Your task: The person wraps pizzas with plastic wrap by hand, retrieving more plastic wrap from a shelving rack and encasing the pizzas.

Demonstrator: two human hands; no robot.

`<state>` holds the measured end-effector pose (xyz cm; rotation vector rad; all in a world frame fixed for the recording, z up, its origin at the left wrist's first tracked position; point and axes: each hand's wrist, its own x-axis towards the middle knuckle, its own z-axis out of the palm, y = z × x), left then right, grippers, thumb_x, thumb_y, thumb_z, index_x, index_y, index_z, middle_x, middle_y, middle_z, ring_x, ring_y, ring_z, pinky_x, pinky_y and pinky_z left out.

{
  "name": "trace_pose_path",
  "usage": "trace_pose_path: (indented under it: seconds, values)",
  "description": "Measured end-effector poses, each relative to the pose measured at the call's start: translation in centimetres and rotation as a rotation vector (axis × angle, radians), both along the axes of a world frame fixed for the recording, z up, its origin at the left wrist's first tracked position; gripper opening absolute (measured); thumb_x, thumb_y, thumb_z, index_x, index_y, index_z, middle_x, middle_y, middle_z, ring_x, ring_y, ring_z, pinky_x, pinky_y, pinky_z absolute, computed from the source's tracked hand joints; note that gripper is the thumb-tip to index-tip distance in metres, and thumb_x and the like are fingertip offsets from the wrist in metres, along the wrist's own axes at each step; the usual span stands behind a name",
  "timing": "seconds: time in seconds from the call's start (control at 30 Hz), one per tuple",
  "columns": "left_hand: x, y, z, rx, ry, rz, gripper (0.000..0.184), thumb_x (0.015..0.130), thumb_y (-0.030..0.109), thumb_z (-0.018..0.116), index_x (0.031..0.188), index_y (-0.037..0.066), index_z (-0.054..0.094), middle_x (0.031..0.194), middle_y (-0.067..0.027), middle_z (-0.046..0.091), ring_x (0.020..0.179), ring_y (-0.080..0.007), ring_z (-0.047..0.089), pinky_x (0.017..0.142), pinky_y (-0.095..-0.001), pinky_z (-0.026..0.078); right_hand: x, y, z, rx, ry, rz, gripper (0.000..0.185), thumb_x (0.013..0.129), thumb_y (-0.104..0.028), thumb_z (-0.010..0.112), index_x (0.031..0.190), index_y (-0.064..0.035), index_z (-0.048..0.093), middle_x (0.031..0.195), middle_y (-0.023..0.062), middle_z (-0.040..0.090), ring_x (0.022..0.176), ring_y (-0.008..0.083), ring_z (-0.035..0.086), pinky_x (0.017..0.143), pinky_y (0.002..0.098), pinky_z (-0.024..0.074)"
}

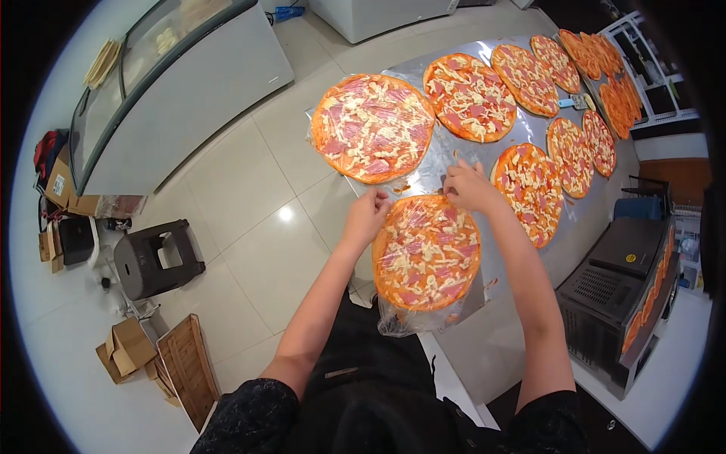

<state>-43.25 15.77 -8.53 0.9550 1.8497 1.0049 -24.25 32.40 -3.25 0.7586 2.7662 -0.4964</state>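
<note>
The nearest pizza (pixel 427 253), topped with cheese strips and ham pieces, lies at the near end of the metal table under clear plastic wrap (pixel 401 321). Loose wrap bunches up at its near edge. My left hand (pixel 368 217) is at the pizza's far left edge, thumb and fingers pinched together on the film. At the far right edge my right hand (pixel 470 187) has its fingers curled in a pinch at the film, one finger partly raised. Just beyond my hands rests a larger wrapped pizza (pixel 373 127), its film shiny and wrinkled.
Several unwrapped pizzas (pixel 470 97) cover the metal table (pixel 442 170) to the far right. A blue-handled spatula (pixel 575 102) lies among them. A dark oven (pixel 612 280) stands at right. On the tiled floor at left are a black stool (pixel 155 261) and a glass-topped freezer (pixel 204 91).
</note>
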Motion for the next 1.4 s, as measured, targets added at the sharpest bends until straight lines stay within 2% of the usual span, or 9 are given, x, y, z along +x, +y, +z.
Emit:
trace_pose_path:
  seconds: [0.2, 0.37, 0.7, 0.9, 0.97, 1.1, 1.2, 1.3, 1.4]
  values:
    - [0.0, 0.2, -1.8, 0.108, 0.097, -0.078, 0.017, 0.088, 0.017, 0.058, 0.094, 0.002, 0.054, 0.069, -0.0055, 0.056, 0.062, -0.0127, 0.052, 0.059, -0.0270, 0.041, 0.2, 0.5, -0.3, 0.027, -0.044, 0.037, 0.006, 0.072, -0.013, 0.060, 0.067, -0.0119, 0.062, 0.082, -0.0009, 0.054, 0.095, 0.0189, 0.046, 0.080, 0.0418, 0.0306]
    - [0.6, 0.2, -0.4, 0.090, -0.444, 0.021, 0.010, 0.091, 0.014, 0.054, 0.088, 0.005, 0.052, 0.070, -0.0002, 0.048, 0.064, -0.0094, 0.045, 0.059, -0.0245, 0.038, 0.3, 0.8, 0.0, -0.060, -0.036, 0.006, 0.007, 0.071, -0.014, 0.061, 0.065, -0.0129, 0.060, 0.079, -0.0020, 0.053, 0.094, 0.0185, 0.047, 0.079, 0.0421, 0.0295]
    - [1.4, -0.1, -2.3, 0.151, -0.550, 0.236, 0.007, 0.093, 0.013, 0.050, 0.088, 0.009, 0.050, 0.070, 0.0054, 0.043, 0.063, -0.0048, 0.041, 0.058, -0.0194, 0.035, 0.4, 1.3, 0.4, -0.026, 0.003, -0.040, 0.009, 0.074, -0.018, 0.059, 0.067, -0.0122, 0.061, 0.075, -0.0023, 0.052, 0.088, 0.0174, 0.049, 0.076, 0.0410, 0.0271]
    - [1.5, 0.2, -0.8, 0.151, -0.080, 0.225, 0.010, 0.092, 0.012, 0.050, 0.088, 0.003, 0.050, 0.069, -0.0006, 0.050, 0.060, -0.0084, 0.048, 0.056, -0.0244, 0.041, 0.4, 0.7, -0.3, 0.079, 0.104, -0.128, 0.010, 0.075, -0.017, 0.059, 0.066, -0.0116, 0.058, 0.076, -0.0014, 0.052, 0.086, 0.0178, 0.050, 0.076, 0.0404, 0.0270]
    - [1.5, 0.2, 0.0, 0.204, 0.305, 0.179, 0.013, 0.092, 0.013, 0.049, 0.089, 0.001, 0.051, 0.071, -0.0048, 0.054, 0.062, -0.0115, 0.053, 0.059, -0.0278, 0.043, 0.6, 0.4, -0.6, 0.120, 0.143, -0.159, 0.010, 0.075, -0.018, 0.059, 0.067, -0.0115, 0.058, 0.076, -0.0011, 0.052, 0.086, 0.0176, 0.050, 0.076, 0.0401, 0.0270]
    - [0.8, 0.5, 1.5, 0.106, 0.332, 0.117, 0.017, 0.094, 0.020, 0.043, 0.096, 0.005, 0.050, 0.076, -0.0103, 0.056, 0.071, -0.0200, 0.057, 0.066, -0.0340, 0.042, 0.9, -0.6, 1.0, 0.112, 0.147, -0.219, 0.005, 0.075, -0.016, 0.060, 0.075, -0.0117, 0.060, 0.079, -0.0002, 0.054, 0.090, 0.0180, 0.051, 0.077, 0.0408, 0.0276]
    - [0.1, -0.8, 1.6, 0.050, -0.133, 0.233, 0.021, 0.096, 0.022, 0.041, 0.100, 0.003, 0.049, 0.080, -0.0109, 0.057, 0.075, -0.0220, 0.057, 0.073, -0.0348, 0.042, 1.0, -4.3, 4.5, 0.215, 0.462, -0.374, 0.009, 0.077, -0.014, 0.060, 0.086, -0.0107, 0.062, 0.085, 0.0017, 0.057, 0.088, 0.0190, 0.053, 0.079, 0.0384, 0.0294]
    - [-0.1, -5.8, -0.4, 0.163, -0.203, 0.341, 0.026, 0.097, 0.024, 0.039, 0.101, 0.001, 0.048, 0.087, -0.0129, 0.056, 0.081, -0.0248, 0.056, 0.077, -0.0348, 0.042, 3.5, -11.2, 7.9, 0.078, 0.669, -0.630, 0.016, 0.082, -0.011, 0.060, 0.097, -0.0060, 0.059, 0.086, 0.0045, 0.059, 0.078, 0.0168, 0.055, 0.075, 0.0338, 0.0354]
    - [1.0, -13.5, -1.0, 0.097, -0.061, 0.083, 0.029, 0.089, 0.026, 0.054, 0.100, 0.000, 0.048, 0.096, -0.0153, 0.054, 0.089, -0.0251, 0.054, 0.079, -0.0348, 0.043, 7.5, -21.1, 5.7, -0.469, 0.848, -0.965, 0.020, 0.087, -0.010, 0.057, 0.105, -0.0023, 0.055, 0.082, 0.0058, 0.061, 0.072, 0.0114, 0.055, 0.067, 0.0269, 0.0428]
